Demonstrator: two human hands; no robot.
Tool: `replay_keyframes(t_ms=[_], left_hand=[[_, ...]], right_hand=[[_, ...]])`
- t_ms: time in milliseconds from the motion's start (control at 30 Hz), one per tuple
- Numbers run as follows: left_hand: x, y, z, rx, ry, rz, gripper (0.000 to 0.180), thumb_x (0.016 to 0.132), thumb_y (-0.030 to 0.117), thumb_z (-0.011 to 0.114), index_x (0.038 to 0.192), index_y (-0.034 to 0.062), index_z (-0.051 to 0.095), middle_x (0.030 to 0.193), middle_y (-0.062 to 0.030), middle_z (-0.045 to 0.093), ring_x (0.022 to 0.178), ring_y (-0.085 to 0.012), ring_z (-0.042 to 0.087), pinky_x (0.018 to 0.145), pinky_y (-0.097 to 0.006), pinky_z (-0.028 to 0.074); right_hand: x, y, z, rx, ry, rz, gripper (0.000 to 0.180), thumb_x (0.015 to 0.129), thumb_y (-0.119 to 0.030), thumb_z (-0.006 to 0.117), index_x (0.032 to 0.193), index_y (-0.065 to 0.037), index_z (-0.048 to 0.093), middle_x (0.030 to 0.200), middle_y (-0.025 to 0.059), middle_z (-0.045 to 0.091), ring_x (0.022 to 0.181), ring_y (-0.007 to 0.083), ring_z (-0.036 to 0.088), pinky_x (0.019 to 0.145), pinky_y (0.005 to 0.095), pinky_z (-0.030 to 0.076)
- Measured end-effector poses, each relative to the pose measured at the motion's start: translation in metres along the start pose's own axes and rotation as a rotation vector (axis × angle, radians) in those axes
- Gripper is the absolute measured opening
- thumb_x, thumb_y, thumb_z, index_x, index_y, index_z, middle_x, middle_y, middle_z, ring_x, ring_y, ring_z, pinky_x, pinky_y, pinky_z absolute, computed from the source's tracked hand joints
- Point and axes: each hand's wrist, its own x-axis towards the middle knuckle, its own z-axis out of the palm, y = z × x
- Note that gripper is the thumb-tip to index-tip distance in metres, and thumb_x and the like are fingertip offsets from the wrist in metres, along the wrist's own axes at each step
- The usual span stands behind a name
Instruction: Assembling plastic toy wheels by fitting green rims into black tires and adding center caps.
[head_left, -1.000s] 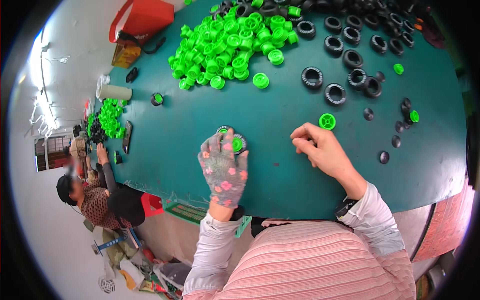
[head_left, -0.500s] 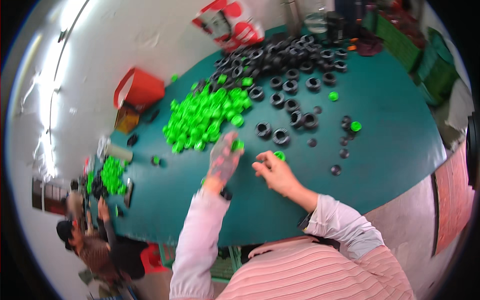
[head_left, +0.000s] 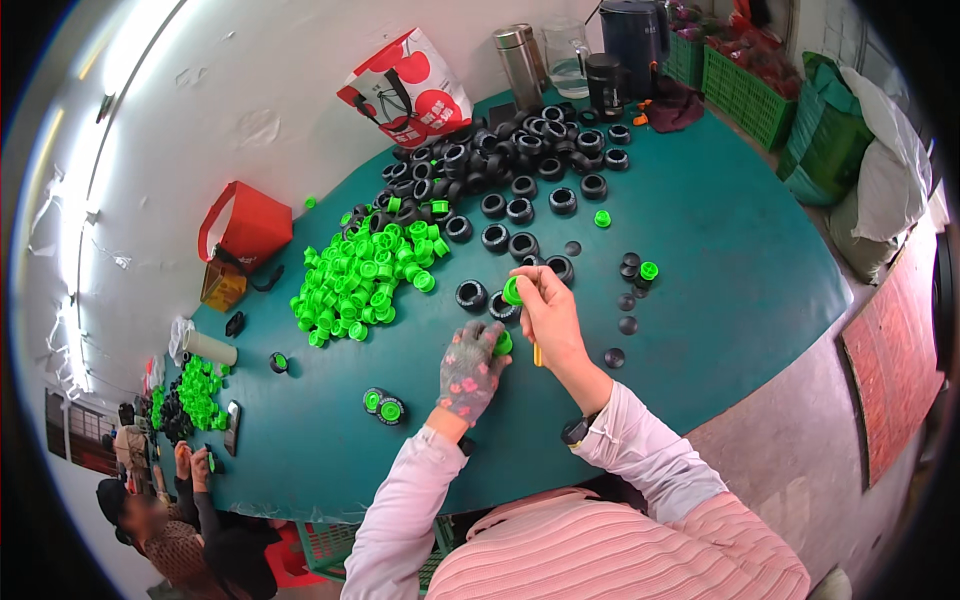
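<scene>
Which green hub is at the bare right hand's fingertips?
The upper green hub, at the fingertips of the bare right hand; the lower green hub is at the gloved left hand, and the heaped hubs lie away from both.

2 green hubs (head_left: 503, 344), slightly apart

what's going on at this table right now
The person's right hand pinches a green hub, with a yellow stick-like piece showing beneath it. The gloved left hand has its fingertips at another green hub. Two hub-filled tires lie to its left; loose green hubs and black tires lie farther back.
</scene>
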Motion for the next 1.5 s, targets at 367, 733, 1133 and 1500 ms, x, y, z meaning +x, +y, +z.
replay_keyframes(t_ms=[367,733,1133,1500], left_hand=[[-0.051,-0.038,-0.034,-1.315,-0.048,-0.891,0.036,0.097,0.012,0.066,0.129,0.0021,0.055,0.099,-0.0133,0.07,0.077,-0.0205,0.068,0.067,-0.031,0.057],[-0.039,-0.049,-0.029,-0.941,-0.042,-0.989,0.037,0.099,0.04,0.065,0.103,0.0035,0.061,0.08,-0.0056,0.065,0.057,-0.013,0.059,0.049,-0.026,0.045],[0.056,-0.08,-0.026,0.309,-0.374,-0.675,0.077,0.095,0.075,0.037,0.099,0.0067,0.073,0.091,-0.0193,0.073,0.091,-0.0387,0.07,0.079,-0.047,0.055],[0.045,-0.079,-0.017,0.149,0.08,-0.239,0.06,0.082,0.033,0.079,0.132,0.0097,0.056,0.13,-0.0148,0.059,0.112,-0.0371,0.061,0.091,-0.046,0.053]], right_hand=[[-0.018,0.012,0.01,-0.851,-0.239,-0.367,0.025,0.09,-0.016,0.07,0.107,-0.003,0.058,0.093,0.0077,0.065,0.07,0.0196,0.065,0.062,0.0369,0.05],[-0.035,0.044,0.014,-1.398,-0.596,-0.598,0.034,0.077,-0.004,0.073,0.102,-0.005,0.05,0.102,0.0152,0.054,0.072,0.0292,0.069,0.06,0.0403,0.056],[-0.041,0.035,0.019,-1.45,-0.564,-0.48,0.027,0.083,-0.014,0.072,0.104,-0.003,0.058,0.1,0.014,0.054,0.069,0.0261,0.07,0.062,0.0372,0.057],[-0.049,0.031,0.019,-1.48,-0.645,-0.358,0.03,0.078,-0.018,0.079,0.099,-0.003,0.063,0.103,0.0147,0.053,0.08,0.0274,0.069,0.066,0.0396,0.056]])
